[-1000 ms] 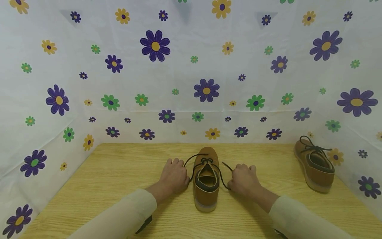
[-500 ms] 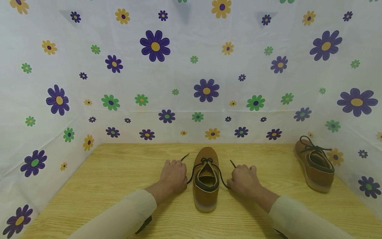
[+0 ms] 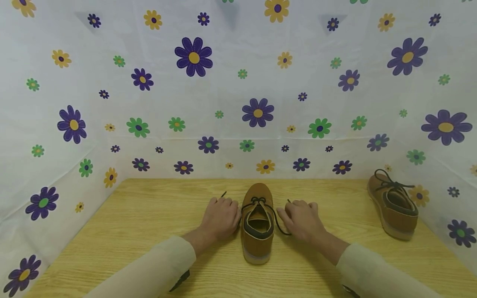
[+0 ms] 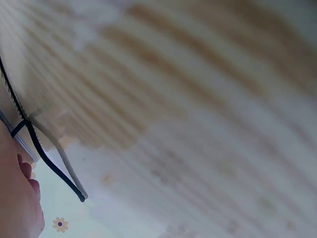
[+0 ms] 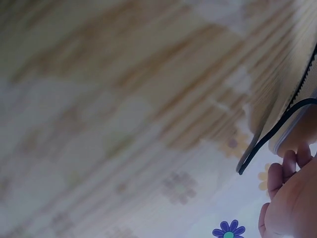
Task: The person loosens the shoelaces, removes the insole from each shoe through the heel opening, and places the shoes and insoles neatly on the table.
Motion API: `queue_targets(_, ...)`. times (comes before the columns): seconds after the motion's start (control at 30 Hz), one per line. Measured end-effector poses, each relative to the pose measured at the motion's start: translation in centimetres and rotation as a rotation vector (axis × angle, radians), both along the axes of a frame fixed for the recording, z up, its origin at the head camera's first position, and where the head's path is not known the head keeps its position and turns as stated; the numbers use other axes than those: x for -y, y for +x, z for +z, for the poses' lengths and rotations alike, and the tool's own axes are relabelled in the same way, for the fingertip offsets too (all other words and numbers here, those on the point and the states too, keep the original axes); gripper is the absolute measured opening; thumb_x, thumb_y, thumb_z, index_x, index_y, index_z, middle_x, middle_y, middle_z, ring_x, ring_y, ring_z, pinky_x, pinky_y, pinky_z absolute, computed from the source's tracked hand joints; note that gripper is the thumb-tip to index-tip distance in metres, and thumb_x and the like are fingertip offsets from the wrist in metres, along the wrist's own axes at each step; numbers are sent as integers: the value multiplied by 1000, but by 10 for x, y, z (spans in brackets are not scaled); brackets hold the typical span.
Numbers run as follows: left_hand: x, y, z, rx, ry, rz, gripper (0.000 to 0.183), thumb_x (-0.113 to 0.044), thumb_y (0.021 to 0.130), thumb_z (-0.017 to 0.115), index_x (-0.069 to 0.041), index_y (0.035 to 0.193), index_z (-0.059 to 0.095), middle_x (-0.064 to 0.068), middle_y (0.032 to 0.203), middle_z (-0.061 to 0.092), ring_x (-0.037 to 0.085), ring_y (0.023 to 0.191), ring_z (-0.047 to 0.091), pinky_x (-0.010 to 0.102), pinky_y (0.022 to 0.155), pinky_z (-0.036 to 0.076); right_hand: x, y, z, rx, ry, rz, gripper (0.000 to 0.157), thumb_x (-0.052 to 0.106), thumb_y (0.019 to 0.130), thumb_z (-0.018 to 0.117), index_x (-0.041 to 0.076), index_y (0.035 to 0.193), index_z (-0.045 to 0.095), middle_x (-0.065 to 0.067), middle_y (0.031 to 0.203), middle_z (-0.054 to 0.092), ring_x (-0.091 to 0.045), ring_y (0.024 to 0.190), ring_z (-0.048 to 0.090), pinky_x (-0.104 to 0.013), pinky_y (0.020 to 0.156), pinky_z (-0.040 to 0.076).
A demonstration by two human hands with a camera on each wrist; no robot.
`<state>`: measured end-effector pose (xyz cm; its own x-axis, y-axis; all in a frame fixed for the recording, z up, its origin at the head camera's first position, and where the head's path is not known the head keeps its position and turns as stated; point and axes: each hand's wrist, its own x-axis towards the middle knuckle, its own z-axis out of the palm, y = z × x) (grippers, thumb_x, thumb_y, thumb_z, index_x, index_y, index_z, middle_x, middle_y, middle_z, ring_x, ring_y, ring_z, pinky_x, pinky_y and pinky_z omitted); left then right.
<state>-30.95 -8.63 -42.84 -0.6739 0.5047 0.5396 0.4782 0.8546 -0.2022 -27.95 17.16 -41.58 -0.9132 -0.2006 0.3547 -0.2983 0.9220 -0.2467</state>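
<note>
A brown leather shoe (image 3: 258,248) stands upright at the middle of the table, toe away from me, its dark lace (image 3: 258,200) crossed at the front with an end out to each side. My left hand (image 3: 220,218) is at the shoe's left side, fingers loosely bent; whether they touch it is unclear. The left lace end (image 4: 57,171) lies free on the table in the left wrist view. My right hand (image 3: 302,219) is a little apart on the right, fingers loose, thumb toward the shoe. By it the right lace end (image 5: 265,139) lies on the table.
A second brown shoe (image 3: 398,221), its lace tied in a bow, stands far right near the side wall. White cloth with printed flowers (image 3: 258,112) hangs behind and at both sides of the wooden table (image 3: 149,215).
Both hands have let go of the lace ends and moved closer to the shoe. The left end lies flatter on the table; the right thumb now spreads toward the shoe.
</note>
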Motion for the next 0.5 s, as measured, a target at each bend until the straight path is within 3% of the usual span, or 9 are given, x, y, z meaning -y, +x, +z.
queue_targets(0.07, -1, 1, 1, -22, 13, -10, 30, -31, 95, 43, -15, 71, 51, 0, 65, 52, 21, 65, 55, 34, 60, 35, 1, 0, 0, -21, -11, 14, 40, 44, 96, 41, 25, 62, 46, 9, 63, 42, -11, 70, 47, -41, 76, 27)
queue_targets(0.27, -1, 2, 2, 18, 78, -38, 36, -38, 98, 36, -15, 75, 51, 0, 68, 52, 20, 66, 52, 34, 62, 34, 3, 1, -1, -30, -54, 38, 34, 42, 96, 44, 26, 66, 49, 11, 66, 45, -10, 72, 47, -39, 75, 26)
queue_targets(0.5, -2, 1, 3, 51, 216, -152, 38, -48, 95, 40, -17, 76, 51, -4, 69, 48, 15, 66, 45, 32, 65, 32, 7, 2, 2, -16, -111, 76, 38, 55, 93, 41, 26, 71, 55, 12, 70, 49, -8, 72, 47, -37, 75, 25)
